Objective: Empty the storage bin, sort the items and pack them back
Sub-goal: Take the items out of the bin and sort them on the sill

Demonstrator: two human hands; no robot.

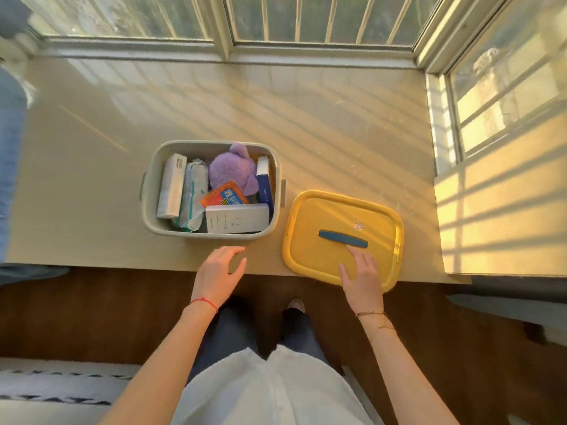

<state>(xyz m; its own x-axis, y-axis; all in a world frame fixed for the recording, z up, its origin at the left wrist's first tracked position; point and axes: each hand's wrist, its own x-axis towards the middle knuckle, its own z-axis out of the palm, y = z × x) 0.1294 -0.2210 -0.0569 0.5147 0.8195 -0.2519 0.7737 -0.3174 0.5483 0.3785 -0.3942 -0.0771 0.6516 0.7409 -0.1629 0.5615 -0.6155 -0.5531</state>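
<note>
A grey storage bin (150, 191) stands open on the sill. Inside lie a purple plush toy (233, 170), an orange packet (225, 196), a white box (236, 222) at the front, a tall white box (172, 185) at the left, a wipes pack (193, 197) and a dark blue box (265, 185) at the right. Its yellow lid (340, 216) with a blue handle (343, 239) lies flat to the right. My left hand (219, 271) hovers open just in front of the bin. My right hand (362, 276) rests open on the lid's near edge, fingertips by the handle.
The beige window sill (276, 118) stretches wide behind and left of the bin, bounded by barred windows (306, 19) at the back and right. Blue fabric (9, 167) hangs at the far left. My legs and the dark floor (107, 314) are below the sill's front edge.
</note>
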